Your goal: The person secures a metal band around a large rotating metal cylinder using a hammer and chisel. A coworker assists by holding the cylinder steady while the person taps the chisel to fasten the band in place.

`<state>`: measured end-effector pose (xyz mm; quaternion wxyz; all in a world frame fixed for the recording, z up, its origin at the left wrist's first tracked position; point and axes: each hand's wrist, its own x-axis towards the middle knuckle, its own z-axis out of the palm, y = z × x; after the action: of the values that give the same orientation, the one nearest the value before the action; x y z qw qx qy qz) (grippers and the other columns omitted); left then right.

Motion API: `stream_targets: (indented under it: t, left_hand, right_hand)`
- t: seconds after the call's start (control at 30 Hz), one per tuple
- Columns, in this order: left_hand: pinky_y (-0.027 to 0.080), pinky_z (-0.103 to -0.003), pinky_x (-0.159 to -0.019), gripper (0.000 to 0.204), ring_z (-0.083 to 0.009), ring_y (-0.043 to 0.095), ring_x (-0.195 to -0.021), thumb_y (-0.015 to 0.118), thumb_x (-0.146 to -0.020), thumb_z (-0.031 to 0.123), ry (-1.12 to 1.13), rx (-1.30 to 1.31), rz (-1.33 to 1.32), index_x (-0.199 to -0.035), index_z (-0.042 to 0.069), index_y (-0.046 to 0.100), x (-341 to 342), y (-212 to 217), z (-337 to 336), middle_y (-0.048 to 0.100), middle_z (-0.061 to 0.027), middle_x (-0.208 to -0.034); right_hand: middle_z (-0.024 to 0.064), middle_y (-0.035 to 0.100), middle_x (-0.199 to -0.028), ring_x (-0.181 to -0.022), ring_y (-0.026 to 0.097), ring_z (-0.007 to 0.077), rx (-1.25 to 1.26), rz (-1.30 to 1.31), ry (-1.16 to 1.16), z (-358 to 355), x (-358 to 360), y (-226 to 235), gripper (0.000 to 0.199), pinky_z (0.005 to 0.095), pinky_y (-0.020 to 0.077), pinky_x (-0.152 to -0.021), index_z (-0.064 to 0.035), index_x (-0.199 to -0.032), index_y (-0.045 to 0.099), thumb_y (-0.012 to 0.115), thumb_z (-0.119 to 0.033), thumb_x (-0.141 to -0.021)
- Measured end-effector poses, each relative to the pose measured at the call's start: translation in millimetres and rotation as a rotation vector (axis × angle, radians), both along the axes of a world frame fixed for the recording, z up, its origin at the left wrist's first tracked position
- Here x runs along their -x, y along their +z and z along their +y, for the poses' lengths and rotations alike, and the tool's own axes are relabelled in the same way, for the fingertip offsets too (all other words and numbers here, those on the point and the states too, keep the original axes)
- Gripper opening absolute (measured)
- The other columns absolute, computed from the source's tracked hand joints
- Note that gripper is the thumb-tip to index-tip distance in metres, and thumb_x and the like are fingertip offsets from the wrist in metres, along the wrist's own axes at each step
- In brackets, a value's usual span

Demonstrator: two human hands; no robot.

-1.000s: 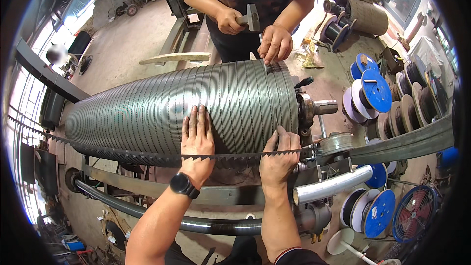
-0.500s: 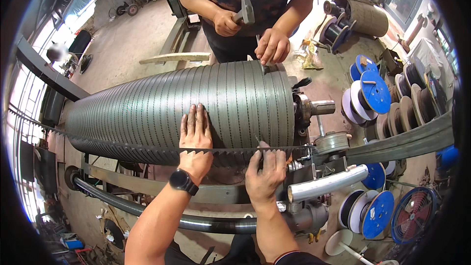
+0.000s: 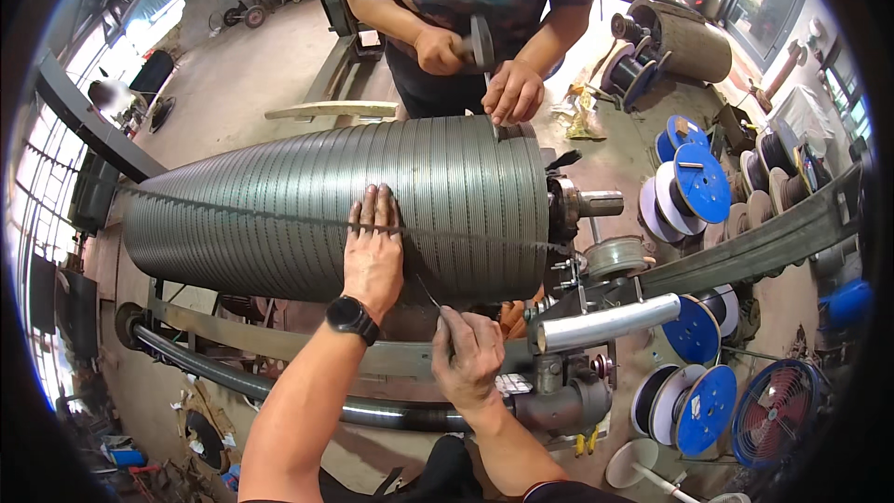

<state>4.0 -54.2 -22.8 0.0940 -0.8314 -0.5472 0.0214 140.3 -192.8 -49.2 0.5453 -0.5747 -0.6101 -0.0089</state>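
Note:
A big ribbed grey metal drum (image 3: 279, 205) lies on its side across a frame. A thin saw-toothed metal strip (image 3: 233, 212) runs across its face. My left hand (image 3: 372, 256), with a black watch on the wrist, lies flat on the drum with the fingers over the strip. My right hand (image 3: 470, 359) is lower, under the drum's near right side, pinching a thin metal sliver (image 3: 428, 293) that points up at the drum. Across from me a person holds a hammer (image 3: 481, 42) in one hand and rests the other hand (image 3: 512, 93) with a small punch on the drum's top edge.
The drum's shaft end (image 3: 596, 203) and a shiny pipe (image 3: 610, 321) stick out at the right. Blue wire spools (image 3: 700, 184) and more spools (image 3: 694, 405) lie on the floor to the right, with a red fan (image 3: 773, 414). A black hose (image 3: 242, 377) runs below the drum.
My right hand has come off the toothed strip and dropped below the drum, now pinching a thin sliver. The left hand stays flat on the drum. The strip sits higher across the drum.

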Motion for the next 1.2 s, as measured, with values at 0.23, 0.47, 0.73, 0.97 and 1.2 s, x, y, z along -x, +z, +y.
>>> stream_targets:
  t: [0.23,0.47,0.73,0.97,1.2]
  left_hand:
    - [0.017,-0.049,-0.132,0.074,-0.0386,0.022,-0.16,0.058,-0.089,0.004,-0.014,-0.079,-0.048,-0.157,-0.011,0.035,-2,-13,3,0.025,-0.0258,-0.17]
    - [0.014,-0.049,-0.132,0.08,-0.0377,0.022,-0.16,0.06,-0.088,0.007,-0.013,-0.032,0.009,-0.16,-0.01,0.031,-3,-6,-1,0.029,-0.0244,-0.169]
    - [0.014,-0.049,-0.132,0.077,-0.0373,0.019,-0.162,0.057,-0.09,0.006,-0.014,-0.024,-0.011,-0.16,-0.01,0.03,-4,-7,2,0.025,-0.0242,-0.171]
    - [0.015,-0.051,-0.131,0.077,-0.038,0.019,-0.161,0.056,-0.09,0.008,-0.046,-0.07,-0.046,-0.16,-0.01,0.031,-8,-13,4,0.025,-0.0252,-0.171]
    - [0.017,-0.05,-0.132,0.127,-0.0382,0.018,-0.161,0.097,-0.062,0.03,-0.039,-0.157,-0.004,-0.161,-0.007,0.027,1,-19,7,0.025,-0.0229,-0.17]
  right_hand:
    - [0.0087,0.066,-0.091,-0.079,0.066,0.0256,0.052,-0.008,-0.023,-32,4,-1,0.034,0.0382,0.0524,-0.072,-0.0035,-0.112,0.073,0.081,0.003,-0.079]
    - [0.009,0.067,-0.092,-0.079,0.067,0.0265,0.098,0.023,0.018,-47,23,-7,0.037,0.039,0.0534,-0.073,-0.0028,-0.113,0.072,0.079,0.005,-0.078]
    - [0.0092,0.068,-0.091,-0.078,0.067,0.0265,0.097,0.034,0.01,-51,32,-6,0.034,0.039,0.0534,-0.072,-0.0024,-0.111,0.072,0.078,0.006,-0.079]
    - [0.0116,0.068,-0.091,-0.078,0.066,0.0297,0.121,0.079,-0.066,-61,28,-9,0.03,0.0412,0.0536,-0.072,-0.0019,-0.11,0.073,0.078,0.005,-0.081]
    - [0.0115,0.067,-0.093,-0.08,0.064,0.0296,0.12,0.115,-0.052,-61,34,-12,0.034,0.0405,0.0537,-0.074,-0.0024,-0.113,0.072,0.077,0.005,-0.08]
